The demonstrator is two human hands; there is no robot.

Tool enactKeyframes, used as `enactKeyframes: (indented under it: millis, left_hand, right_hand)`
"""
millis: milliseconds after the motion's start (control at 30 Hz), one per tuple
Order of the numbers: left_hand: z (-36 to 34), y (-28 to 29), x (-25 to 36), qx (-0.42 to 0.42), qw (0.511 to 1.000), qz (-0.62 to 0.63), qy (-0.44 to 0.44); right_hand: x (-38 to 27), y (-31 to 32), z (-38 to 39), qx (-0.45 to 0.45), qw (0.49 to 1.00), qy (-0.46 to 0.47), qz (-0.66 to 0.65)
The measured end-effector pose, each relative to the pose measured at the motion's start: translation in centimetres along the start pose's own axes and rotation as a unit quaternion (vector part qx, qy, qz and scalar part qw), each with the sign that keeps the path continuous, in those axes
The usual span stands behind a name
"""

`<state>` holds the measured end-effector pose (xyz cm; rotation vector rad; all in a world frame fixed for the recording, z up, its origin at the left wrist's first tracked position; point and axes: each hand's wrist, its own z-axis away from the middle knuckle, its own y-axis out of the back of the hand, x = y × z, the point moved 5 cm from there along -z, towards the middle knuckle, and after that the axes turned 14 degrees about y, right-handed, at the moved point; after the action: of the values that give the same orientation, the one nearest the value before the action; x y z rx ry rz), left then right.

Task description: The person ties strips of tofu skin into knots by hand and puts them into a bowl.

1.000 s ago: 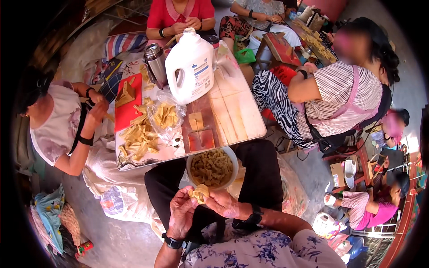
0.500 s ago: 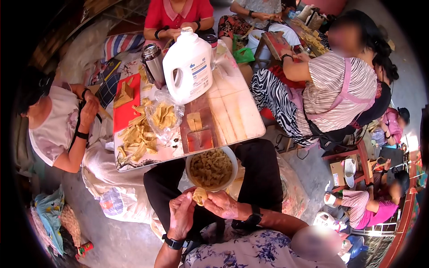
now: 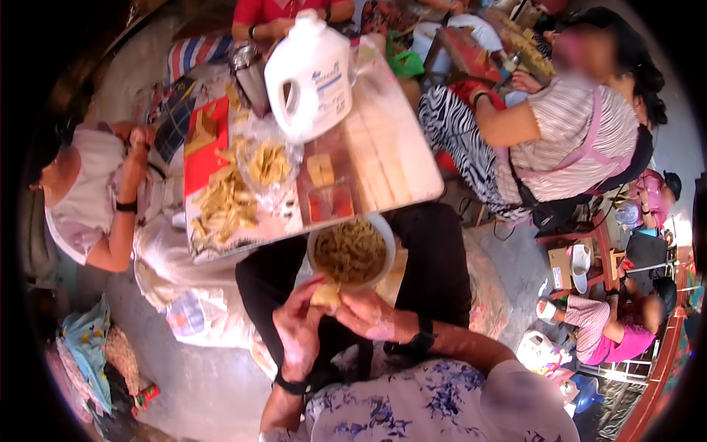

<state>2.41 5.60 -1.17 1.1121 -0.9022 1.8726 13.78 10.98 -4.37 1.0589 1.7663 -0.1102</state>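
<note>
My left hand (image 3: 298, 324) and my right hand (image 3: 364, 315) pinch a pale yellow folded strip piece (image 3: 325, 295) between them, fingers closed on it at the near edge of a white bowl (image 3: 389, 243) full of small yellowish pieces. The bowl sits between my dark-clad knees, just past the near edge of a worn table (image 3: 394, 155). On the tabletop lie loose yellow strips (image 3: 224, 202), a plastic bag of more strips (image 3: 269, 162), a red sheet (image 3: 197, 169) and a small yellowish block (image 3: 321, 170) on a red-brown board. Motion blur softens my fingers.
A white jug (image 3: 313, 81) and steel flask (image 3: 250, 81) stand at the table's back. Co-workers sit left (image 3: 88, 199), right (image 3: 560, 140) and across (image 3: 287, 15). Pale sacks (image 3: 191, 295), cloths (image 3: 88, 339) and a cardboard box (image 3: 560, 269) lie on the floor around me.
The table and bowl appear higher in the view, which has shifted. My hands have risen slightly with the piece, closer to the bowl. The co-workers' arms have moved a little.
</note>
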Motion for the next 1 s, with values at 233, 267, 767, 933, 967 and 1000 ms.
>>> enactKeyframes:
  millis: [233,267,767,933,967,1000]
  left_hand:
    - [-2.0,-1.0,0.0,-0.124,0.988,0.084,0.038]
    - [-2.1,-1.1,0.0,-0.127,0.987,0.093,0.034]
    - [-1.0,-1.5,0.0,-0.076,0.997,-0.014,0.000]
    - [-0.8,-1.4,-1.4,-0.154,0.974,0.030,0.164]
    - [-0.7,-1.5,-1.4,-0.165,0.968,0.074,0.176]
    - [-0.6,-1.4,-1.5,-0.164,0.967,0.075,0.178]
  right_hand:
    - [-0.9,2.9,-2.0,-0.009,0.997,-0.079,-0.021]
    - [-1.0,3.1,-2.2,-0.014,0.996,-0.084,-0.015]
    - [-2.3,3.6,-1.4,-0.093,0.943,0.141,0.288]
    - [-2.4,4.5,-1.7,-0.107,0.900,0.209,0.368]
    - [-2.3,4.7,-1.8,-0.127,0.907,0.204,0.345]
    - [-2.2,4.8,-1.8,-0.147,0.914,0.199,0.322]
